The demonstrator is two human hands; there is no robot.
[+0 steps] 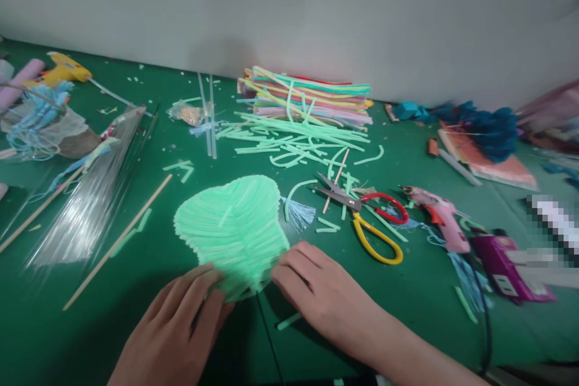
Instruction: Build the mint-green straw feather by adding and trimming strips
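A mint-green leaf shape (233, 229), built from many short chenille strips laid side by side, lies flat on the green counter (54, 325) just beyond both hands, its long axis running from the near stem end up and slightly right to the rounded far tip. The left hand (178, 329) rests palm down at the leaf's near-left edge, its grip spread, fingertips pressing on the lower margin rather than pinching anything. The right hand (316, 292) lies at the near-right edge, fingers loosely extended and close together, tips touching the leaf's rim; it holds nothing either. Both hands are about equally close, each flanking the stem end, so the leaf extends away from them toward the far side. A thin dark line runs toward the viewer from the stem, between the 2 hands. Just right of the leaf sits a small pale-blue tassel (299, 215), and past it a pair of scissors (366, 220) with 1 red and 1 yellow handle, blades pointing left toward the leaf. Farther right lies a pink glue gun (441, 217). A wooden stick (120, 240) slants along the left side, near a bundle of clear plastic rods (93, 202). Beyond the leaf are loose green offcuts (294, 139) and a stack of coloured chenille stems (312, 99). Nothing lies on top of the leaf.
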